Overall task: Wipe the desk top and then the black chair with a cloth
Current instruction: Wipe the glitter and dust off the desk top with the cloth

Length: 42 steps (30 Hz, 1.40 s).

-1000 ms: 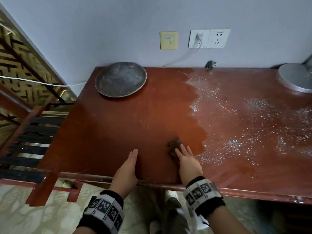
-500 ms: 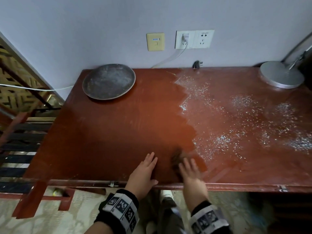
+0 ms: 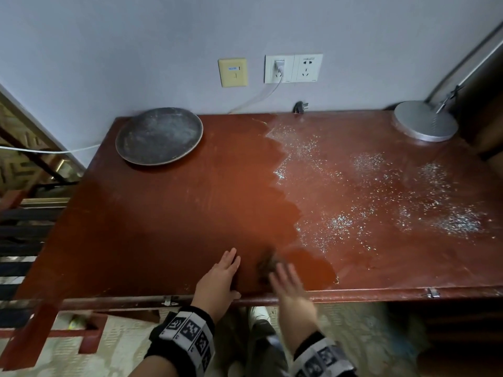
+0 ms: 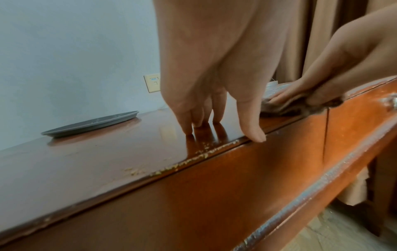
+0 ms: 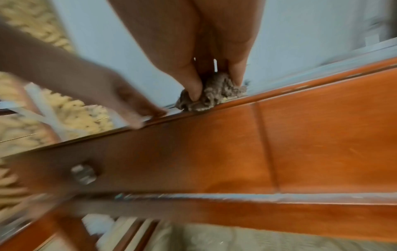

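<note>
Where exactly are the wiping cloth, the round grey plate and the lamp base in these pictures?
cloth (image 5: 217,95): right wrist view, on its bunched front below the fingers.
round grey plate (image 3: 159,136): head view, on its dusty middle.
lamp base (image 3: 426,121): head view, on the flat silver top.

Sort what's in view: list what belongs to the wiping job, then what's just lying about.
Job: cloth, gripped by right hand; desk, with white specks unwiped; left hand flat on it.

Lying about: plate, lamp base, black plug, wall sockets.
</note>
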Each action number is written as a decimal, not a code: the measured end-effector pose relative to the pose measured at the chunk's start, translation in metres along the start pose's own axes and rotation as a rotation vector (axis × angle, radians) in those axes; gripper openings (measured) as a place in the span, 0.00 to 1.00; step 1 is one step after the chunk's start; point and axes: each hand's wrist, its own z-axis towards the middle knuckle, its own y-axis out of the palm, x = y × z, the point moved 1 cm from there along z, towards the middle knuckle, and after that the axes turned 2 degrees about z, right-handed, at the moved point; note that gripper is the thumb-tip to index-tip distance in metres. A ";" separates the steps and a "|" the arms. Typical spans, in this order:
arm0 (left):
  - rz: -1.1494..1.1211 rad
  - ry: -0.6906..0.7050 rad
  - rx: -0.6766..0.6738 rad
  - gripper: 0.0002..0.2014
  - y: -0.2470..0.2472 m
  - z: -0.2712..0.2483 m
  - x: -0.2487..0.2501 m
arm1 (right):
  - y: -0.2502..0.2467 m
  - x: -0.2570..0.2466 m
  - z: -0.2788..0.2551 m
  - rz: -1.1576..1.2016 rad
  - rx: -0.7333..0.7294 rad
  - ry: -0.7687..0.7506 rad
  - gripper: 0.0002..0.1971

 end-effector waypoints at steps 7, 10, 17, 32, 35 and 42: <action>0.021 -0.008 -0.024 0.40 -0.003 0.001 0.000 | -0.027 0.042 0.004 0.096 -0.016 0.089 0.44; 0.030 -0.012 -0.035 0.40 -0.003 0.003 -0.001 | -0.056 0.070 0.024 0.005 -0.102 0.286 0.34; 0.046 -0.007 -0.090 0.39 -0.006 0.008 -0.007 | -0.039 -0.034 0.040 -0.026 -0.414 -0.028 0.32; 0.079 0.003 -0.061 0.38 -0.042 0.080 0.004 | -0.044 0.024 0.084 -0.073 -0.279 -0.155 0.26; 0.091 0.018 -0.067 0.40 -0.049 0.101 0.015 | -0.052 0.032 0.090 -0.078 -0.407 -0.243 0.21; 0.093 -0.020 -0.051 0.43 -0.056 0.130 0.024 | -0.085 0.094 0.156 -0.056 -0.279 -0.056 0.32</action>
